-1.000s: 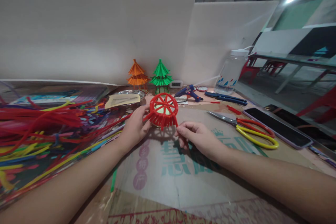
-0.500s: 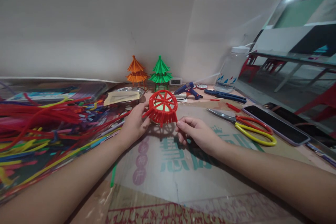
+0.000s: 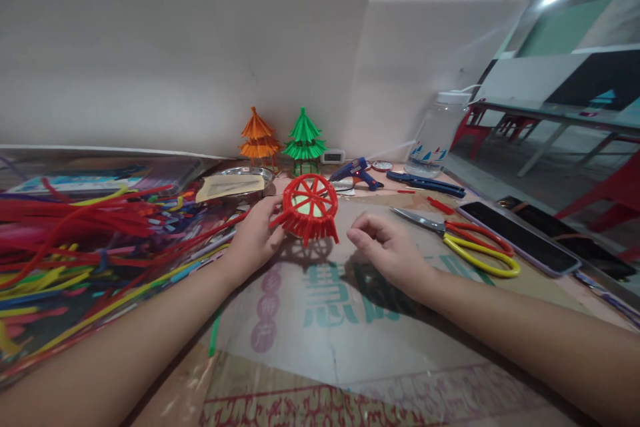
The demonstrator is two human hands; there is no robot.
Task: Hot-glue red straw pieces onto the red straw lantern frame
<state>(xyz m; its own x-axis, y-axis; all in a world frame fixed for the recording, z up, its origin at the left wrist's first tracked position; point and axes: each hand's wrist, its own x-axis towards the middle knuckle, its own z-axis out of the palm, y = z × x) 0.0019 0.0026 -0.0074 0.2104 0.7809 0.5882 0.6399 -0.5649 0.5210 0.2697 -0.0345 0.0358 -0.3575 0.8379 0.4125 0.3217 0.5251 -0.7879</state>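
Observation:
A red pipe-cleaner roof piece (image 3: 310, 209), round with spokes and a fringe of short ends, is held just above the cardboard sheet (image 3: 320, 320). My left hand (image 3: 255, 235) grips its left edge between thumb and fingers. My right hand (image 3: 385, 247) hovers a little to the right of it, fingers loosely curled, touching nothing and holding nothing. Behind the piece stand a finished orange pagoda (image 3: 259, 139) and a green pagoda (image 3: 304, 139).
A heap of coloured pipe cleaners (image 3: 80, 240) fills the left. A metal dish (image 3: 235, 181), blue glue gun (image 3: 356, 173), scissors (image 3: 465, 240), phone (image 3: 523, 237), blue cutter (image 3: 425, 183) and plastic bottle (image 3: 437, 133) lie around. A white wall panel stands behind.
My right hand has let go of the roof piece's fringe and drawn back to the right with its fingers loosened. My left hand still holds the piece, slightly tilted.

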